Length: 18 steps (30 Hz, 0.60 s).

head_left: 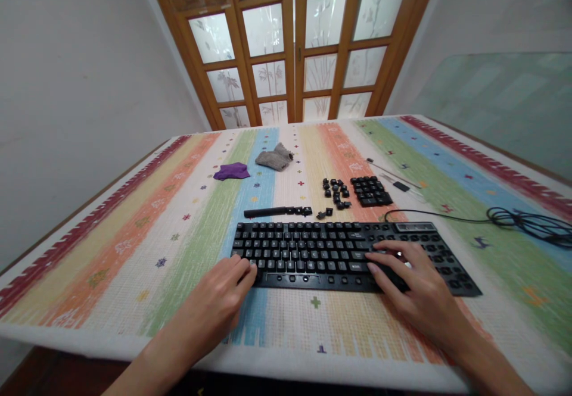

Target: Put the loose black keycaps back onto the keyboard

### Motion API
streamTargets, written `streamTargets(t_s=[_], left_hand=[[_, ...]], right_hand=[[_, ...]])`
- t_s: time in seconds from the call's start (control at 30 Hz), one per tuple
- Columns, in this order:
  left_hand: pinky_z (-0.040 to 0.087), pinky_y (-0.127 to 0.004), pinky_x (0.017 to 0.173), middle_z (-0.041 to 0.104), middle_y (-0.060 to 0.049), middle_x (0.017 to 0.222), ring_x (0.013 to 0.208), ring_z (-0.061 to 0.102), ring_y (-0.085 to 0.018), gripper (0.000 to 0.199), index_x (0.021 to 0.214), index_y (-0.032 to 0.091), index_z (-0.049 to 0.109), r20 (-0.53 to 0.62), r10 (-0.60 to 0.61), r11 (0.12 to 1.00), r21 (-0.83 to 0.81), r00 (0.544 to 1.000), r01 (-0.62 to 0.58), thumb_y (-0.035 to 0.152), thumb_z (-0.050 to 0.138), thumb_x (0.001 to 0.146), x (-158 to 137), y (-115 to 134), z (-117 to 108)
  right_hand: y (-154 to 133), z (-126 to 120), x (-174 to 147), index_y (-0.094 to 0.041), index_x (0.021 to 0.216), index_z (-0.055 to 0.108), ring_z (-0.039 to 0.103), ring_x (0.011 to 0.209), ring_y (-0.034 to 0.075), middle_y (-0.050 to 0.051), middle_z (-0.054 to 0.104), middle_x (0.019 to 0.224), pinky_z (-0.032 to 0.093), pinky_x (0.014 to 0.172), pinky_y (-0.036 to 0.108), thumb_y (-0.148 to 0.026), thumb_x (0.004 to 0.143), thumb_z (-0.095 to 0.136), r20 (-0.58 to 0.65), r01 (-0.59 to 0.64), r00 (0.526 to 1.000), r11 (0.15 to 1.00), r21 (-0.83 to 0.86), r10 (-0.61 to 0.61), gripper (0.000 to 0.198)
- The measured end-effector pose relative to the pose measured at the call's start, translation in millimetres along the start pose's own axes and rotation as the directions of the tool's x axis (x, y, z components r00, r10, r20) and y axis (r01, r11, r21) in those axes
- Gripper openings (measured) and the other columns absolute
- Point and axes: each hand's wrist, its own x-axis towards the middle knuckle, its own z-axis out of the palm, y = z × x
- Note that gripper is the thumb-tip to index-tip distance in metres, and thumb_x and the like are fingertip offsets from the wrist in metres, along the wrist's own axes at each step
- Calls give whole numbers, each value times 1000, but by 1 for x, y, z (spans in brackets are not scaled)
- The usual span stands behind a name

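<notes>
A black keyboard [304,259] lies across the near middle of the table. Its bottom row and right-hand pad are stripped of keycaps; the letter rows carry theirs. My left hand [226,286] is closed around the keyboard's front left corner, with the thumb along the front edge. My right hand [411,271] rests over the right part, fingers apart and stretched leftward, fingertips touching keys at the right end of the letter rows. Behind the keyboard lie a long space bar [264,212], several loose keycaps [336,192] and a block of keycaps set close together [370,191].
A purple cloth [231,171] and a grey cloth [274,158] lie farther back. Right of the keycaps are a thin stick [393,171] and a small black piece [401,186]. The coiled cable [531,223] stretches toward the right table edge. A striped cloth [187,247] covers the table.
</notes>
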Motion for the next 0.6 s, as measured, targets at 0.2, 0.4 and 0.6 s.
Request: streamTargets(t_s=[0.2, 0.4, 0.6], left_hand=[[56, -37, 68, 61, -8, 87, 78, 57, -21, 23, 108, 11, 61, -88, 32, 998, 63, 996, -27, 15, 39, 103, 3, 5, 1], [53, -34, 67, 60, -7, 85, 77, 56, -20, 22, 106, 12, 60, -150, 26, 1000, 20, 988, -23, 12, 38, 103, -1, 3, 1], [51, -33, 68, 59, -6, 83, 75, 54, -19, 22, 99, 13, 61, -125, 31, 999, -40, 992, -36, 8, 39, 101, -1, 0, 6]], right_hand=[[-1, -1, -1, -21, 103, 68, 59, 100, 26, 11, 60, 110, 49, 87, 43, -25, 96, 57, 10, -19, 1000, 1000, 2, 19, 14], [-1, 0, 0, -20, 103, 68, 59, 101, 26, 11, 61, 109, 48, 89, 44, -24, 96, 57, 10, -19, 1000, 1000, 7, 19, 14], [1, 0, -2, -20, 103, 69, 60, 100, 27, 10, 62, 109, 48, 90, 45, -26, 95, 57, 17, -22, 1000, 1000, 6, 21, 15]])
